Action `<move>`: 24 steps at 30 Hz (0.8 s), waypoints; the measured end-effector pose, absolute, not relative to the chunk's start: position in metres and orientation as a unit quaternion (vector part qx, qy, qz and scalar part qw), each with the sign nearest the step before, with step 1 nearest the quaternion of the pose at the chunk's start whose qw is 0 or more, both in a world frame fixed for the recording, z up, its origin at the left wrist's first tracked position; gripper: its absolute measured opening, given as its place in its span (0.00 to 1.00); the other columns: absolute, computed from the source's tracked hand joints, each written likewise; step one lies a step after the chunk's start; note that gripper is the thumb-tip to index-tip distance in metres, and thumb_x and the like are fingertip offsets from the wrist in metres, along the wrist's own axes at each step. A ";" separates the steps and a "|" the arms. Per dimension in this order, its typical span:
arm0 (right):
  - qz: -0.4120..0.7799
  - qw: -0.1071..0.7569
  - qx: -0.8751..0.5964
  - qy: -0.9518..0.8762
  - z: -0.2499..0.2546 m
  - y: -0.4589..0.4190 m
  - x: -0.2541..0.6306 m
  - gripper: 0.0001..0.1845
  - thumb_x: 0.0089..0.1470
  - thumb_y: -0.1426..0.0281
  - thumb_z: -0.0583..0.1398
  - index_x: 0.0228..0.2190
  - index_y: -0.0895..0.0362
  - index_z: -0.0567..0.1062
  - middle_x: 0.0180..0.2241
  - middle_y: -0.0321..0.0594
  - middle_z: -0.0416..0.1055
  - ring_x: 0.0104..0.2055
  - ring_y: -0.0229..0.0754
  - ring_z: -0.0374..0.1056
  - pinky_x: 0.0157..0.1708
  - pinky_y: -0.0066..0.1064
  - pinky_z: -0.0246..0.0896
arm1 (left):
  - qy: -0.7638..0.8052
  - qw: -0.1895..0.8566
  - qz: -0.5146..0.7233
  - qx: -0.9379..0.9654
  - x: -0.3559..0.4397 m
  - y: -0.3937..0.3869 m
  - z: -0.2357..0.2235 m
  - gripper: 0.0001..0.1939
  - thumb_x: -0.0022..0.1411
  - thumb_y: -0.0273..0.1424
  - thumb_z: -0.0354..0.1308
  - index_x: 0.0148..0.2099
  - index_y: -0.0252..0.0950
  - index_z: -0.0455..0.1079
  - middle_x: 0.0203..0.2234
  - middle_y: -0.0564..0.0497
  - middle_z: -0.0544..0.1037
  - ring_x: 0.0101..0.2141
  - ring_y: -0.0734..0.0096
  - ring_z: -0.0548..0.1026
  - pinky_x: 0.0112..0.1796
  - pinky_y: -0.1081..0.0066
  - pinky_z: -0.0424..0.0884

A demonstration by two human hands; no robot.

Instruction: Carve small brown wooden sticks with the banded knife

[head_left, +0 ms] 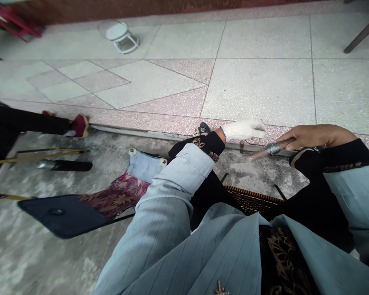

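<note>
From my remote feed, far left, I see a bright red plastic stool (17, 18), then a black cylinder with a silvery end (66, 165) lying on the rough grey concrete (58, 254). Beside it, a seated neighbour's leg ends in a dark red shoe with a pale sole (80, 125). Next come a navy and maroon-floral fabric folding chair (117, 196) and, farther off on the speckled tiled floor (178, 96), a round white stool (118, 30).

Towards the right are my wearer's 2 hands. The left hand (244, 130) wears a white knit glove (233, 132), its fingers bent — I cannot tell whether they pinch anything. Just below it is a short brown upright cylinder (241, 146); I can't make out if it touches the glove.

The bare right hand (307, 136) grips a brown rod with a silvery wrapped band (274, 148). Its long axis slants leftward and slightly towards the wearer, away from the fist. The relation I judge decisive: the short cylinder sits left of the rod's free end, slightly farther out — near it but apart, with the gloved hand closer.
</note>
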State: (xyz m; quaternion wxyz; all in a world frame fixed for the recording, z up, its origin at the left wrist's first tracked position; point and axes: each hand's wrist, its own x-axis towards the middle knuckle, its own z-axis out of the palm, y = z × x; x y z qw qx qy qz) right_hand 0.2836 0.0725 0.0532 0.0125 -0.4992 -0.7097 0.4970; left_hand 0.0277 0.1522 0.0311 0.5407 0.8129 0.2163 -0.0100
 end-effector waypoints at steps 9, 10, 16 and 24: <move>0.508 0.387 -0.539 -0.549 0.077 0.071 0.265 0.15 0.52 0.58 0.69 0.38 0.53 0.79 0.33 0.40 0.70 0.33 0.40 0.64 0.29 0.31 0.62 | 0.241 0.665 0.110 0.698 0.030 0.153 0.029 0.12 0.71 0.31 0.50 0.37 0.32 0.70 0.24 0.54 0.70 0.24 0.81 0.66 0.30 0.76 0.66; 0.499 0.426 -0.530 -0.538 0.076 0.072 0.264 0.13 0.53 0.59 0.69 0.36 0.53 0.78 0.33 0.40 0.70 0.33 0.39 0.63 0.30 0.30 0.61 | 0.229 0.671 0.086 0.700 0.031 0.151 0.028 0.12 0.71 0.31 0.51 0.36 0.31 0.70 0.23 0.55 0.69 0.23 0.82 0.66 0.30 0.76 0.66; 0.360 0.352 -0.697 -0.510 0.066 0.084 0.270 0.10 0.55 0.68 0.62 0.40 0.56 0.78 0.32 0.42 0.71 0.32 0.41 0.65 0.33 0.34 0.62 | 0.177 0.695 0.029 0.696 0.031 0.144 0.032 0.10 0.70 0.31 0.53 0.39 0.31 0.72 0.21 0.56 0.68 0.21 0.81 0.66 0.27 0.77 0.66; 0.334 0.017 -0.636 -0.696 0.039 0.085 0.292 0.18 0.52 0.57 0.64 0.42 0.49 0.84 0.40 0.42 0.80 0.39 0.52 0.74 0.41 0.44 0.68 | 0.208 0.609 0.023 0.765 0.024 0.151 0.038 0.11 0.66 0.34 0.55 0.35 0.33 0.74 0.19 0.56 0.67 0.20 0.80 0.63 0.23 0.76 0.57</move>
